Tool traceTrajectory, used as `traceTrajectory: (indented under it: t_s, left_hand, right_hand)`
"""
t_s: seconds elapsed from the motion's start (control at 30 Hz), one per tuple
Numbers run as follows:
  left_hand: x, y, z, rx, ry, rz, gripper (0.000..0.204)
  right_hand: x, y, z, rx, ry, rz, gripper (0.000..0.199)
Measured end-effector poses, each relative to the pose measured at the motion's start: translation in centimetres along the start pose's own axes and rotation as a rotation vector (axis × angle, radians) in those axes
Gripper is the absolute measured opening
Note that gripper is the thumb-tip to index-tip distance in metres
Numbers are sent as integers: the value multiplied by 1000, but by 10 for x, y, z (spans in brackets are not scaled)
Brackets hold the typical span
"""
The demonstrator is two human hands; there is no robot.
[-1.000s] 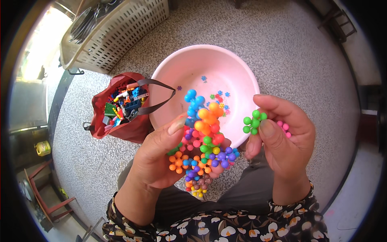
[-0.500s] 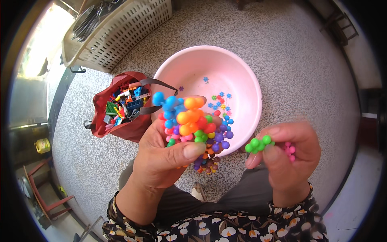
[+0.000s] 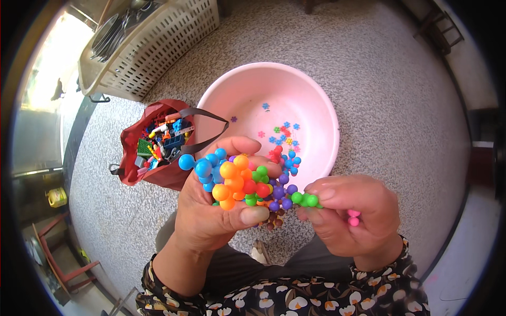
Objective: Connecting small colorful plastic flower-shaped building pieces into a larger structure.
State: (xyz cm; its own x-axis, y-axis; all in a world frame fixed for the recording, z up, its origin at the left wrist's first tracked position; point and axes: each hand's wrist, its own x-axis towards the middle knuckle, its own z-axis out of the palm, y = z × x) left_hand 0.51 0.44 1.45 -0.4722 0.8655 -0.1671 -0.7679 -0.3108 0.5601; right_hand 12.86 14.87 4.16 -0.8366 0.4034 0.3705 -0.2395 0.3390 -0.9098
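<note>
Nearest to us, along the lower edge, our dark sleeves with a pale flower print (image 3: 295,297) frame both forearms, and dark trousers (image 3: 247,268) show between them. Our left hand (image 3: 211,216) cups a cluster of knobbed plastic pieces (image 3: 240,181), blue, orange, green, red and purple balls locked together, with the thumb (image 3: 253,215) pressed across its lower side and the fingers curled over the top. Our right hand (image 3: 350,213) is closed in a pinch: thumb and forefinger hold a green knobbed piece (image 3: 305,199) just at the right edge of the cluster, touching or nearly touching it, we cannot tell which. A pink knobbed piece (image 3: 353,217) pokes out between the curled lower fingers of the same hand. Beyond the hands, on the speckled grey floor (image 3: 400,105), stands a pink plastic basin (image 3: 321,110) with a few small loose pieces (image 3: 282,134) scattered on its bottom, blue, red, green and purple. Just to the left of the basin sits an open red bag (image 3: 153,174) with dark handles, filled with mixed coloured building bricks (image 3: 161,139). Farther off, at the upper left, rests a cream slotted plastic crate (image 3: 163,47) holding metal utensils. At the far lower left, the frame of a red chair (image 3: 63,263) stands near the rim.
</note>
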Motion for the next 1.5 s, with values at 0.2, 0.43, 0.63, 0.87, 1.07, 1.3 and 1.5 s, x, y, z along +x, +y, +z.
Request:
traceTrajectory:
  t_s: [0.2,0.43,0.63,0.87,1.07,1.3,1.5]
  left_hand:
    - [-1,-3,3,12,64,50,63]
    - [0,-2,8,151,162,73,50]
    - [0,-2,8,183,181,75,46]
    - [-1,0,5,188,178,47,46]
    - [0,-2,6,163,198,91,45]
    - [-2,-2,2,167,210,88,46]
    - [-1,-3,-1,188,214,73,45]
  right_hand:
    - [4,-4,-3,-214,-99,-46,22]
    - [6,3,0,-385,-24,-287,24]
    - [6,4,1,-370,-37,-248,24]
    - [6,7,2,-372,-42,-248,23]
    - [7,10,6,-472,-36,-326,22]
    - [3,11,11,-341,-5,-171,21]
    - [6,13,14,-356,7,-170,20]
